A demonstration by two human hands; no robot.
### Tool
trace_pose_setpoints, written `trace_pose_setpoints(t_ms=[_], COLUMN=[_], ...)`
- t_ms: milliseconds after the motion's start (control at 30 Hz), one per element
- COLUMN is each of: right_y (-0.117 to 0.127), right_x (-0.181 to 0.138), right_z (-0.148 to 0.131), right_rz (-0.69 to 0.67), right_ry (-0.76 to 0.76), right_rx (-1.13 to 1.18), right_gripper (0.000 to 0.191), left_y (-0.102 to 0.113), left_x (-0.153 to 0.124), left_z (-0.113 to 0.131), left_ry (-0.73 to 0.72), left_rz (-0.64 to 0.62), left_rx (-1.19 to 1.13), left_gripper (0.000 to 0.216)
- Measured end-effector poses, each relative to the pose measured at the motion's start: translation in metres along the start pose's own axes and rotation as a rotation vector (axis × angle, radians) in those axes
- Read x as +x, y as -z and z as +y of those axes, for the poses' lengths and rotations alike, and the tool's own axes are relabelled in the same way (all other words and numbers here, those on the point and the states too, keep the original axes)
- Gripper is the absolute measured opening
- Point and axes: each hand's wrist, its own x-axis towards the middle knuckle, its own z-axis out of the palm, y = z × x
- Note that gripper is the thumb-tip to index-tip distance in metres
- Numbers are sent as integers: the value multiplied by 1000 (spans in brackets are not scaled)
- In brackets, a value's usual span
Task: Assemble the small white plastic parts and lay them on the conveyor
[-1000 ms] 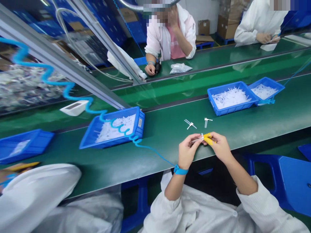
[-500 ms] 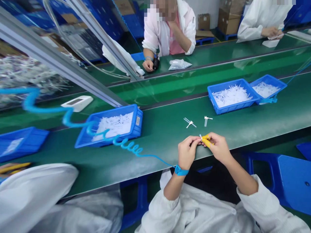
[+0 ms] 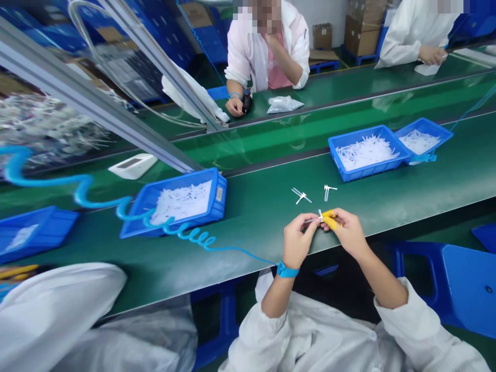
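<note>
My left hand (image 3: 297, 238) is closed, pinching a small white plastic piece (image 3: 320, 215) between thumb and fingertips above the front edge of the green bench. A thin pale strip shows between those fingers. My right hand (image 3: 351, 232) meets it from the right. Yellow covers (image 3: 330, 222), which look like finger cots, are on its thumb and forefinger, and these press against the same piece. Beyond my hands lie two small white branched pieces with thin strips, one on the left (image 3: 301, 195) and one on the right (image 3: 328, 191). A blue wrist strap (image 3: 287, 270) circles my left wrist.
Blue trays of white strips stand to the left (image 3: 221, 199) and at the right rear (image 3: 349, 174). A coiled blue cord (image 3: 194, 235) runs from my wrist over the left tray. A co-worker's white sleeve (image 3: 77, 289) is close on the left. Two people sit opposite.
My fingers have shifted slightly around the white piece, and more of it and the thin strip now shows. The coiled cord has swung left and down a little.
</note>
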Motion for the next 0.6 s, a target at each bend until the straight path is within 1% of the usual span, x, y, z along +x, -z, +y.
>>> trace_pose_setpoints(t_ms=[167,333,467,600], right_y=[-1,-3,-3,-4], right_x=[0,1,2,3], right_z=[0,-1,0,1], right_rz=[-23,-21,-24,-42], right_ry=[-15,-9,-1,15], right_rx=[-4,-13,2,1], right_gripper=[32,30,30,33], left_y=[2,5,4,1], left_x=[0,3,4,2], left_z=[0,-2,-5,-5], left_ry=[3,-20,-32,-87], left_rz=[-2,-48,-35,-11], left_rx=[27,25,19,19], left_gripper=[15,16,19,21])
